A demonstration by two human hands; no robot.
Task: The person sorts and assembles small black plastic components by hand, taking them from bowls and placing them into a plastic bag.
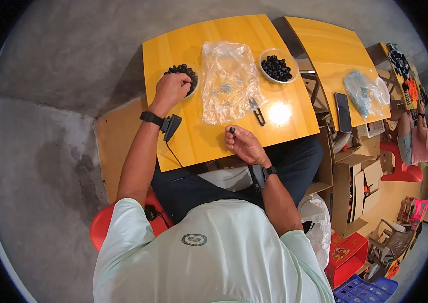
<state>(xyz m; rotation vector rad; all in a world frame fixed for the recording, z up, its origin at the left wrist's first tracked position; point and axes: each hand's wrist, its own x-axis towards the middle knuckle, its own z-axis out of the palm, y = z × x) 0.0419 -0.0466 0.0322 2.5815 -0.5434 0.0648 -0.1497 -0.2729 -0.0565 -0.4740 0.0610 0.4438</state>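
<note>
My left hand (171,90) reaches over the left bowl (197,87), which is heaped with small black round parts (179,69). Its fingers are curled together at the heap, and whatever they pinch is hidden. Close to the table's near edge, my right hand (246,144) grips one small black round part (232,130) between thumb and fingers. Between the bowls a clear plastic bag (219,108) lies flat, with a cluster of tiny silvery pieces (227,87) on or in it. A white bowl (263,70) at the right holds more black round parts (276,68).
On the yellow table (173,136), a slim black tool (259,115) with a metal tip lies beside the bag. A second table at the right bears a phone (343,112) and a bag of bluish pieces (359,91). Cardboard boxes (343,202) stand below; another person (422,141) sits farther right.
</note>
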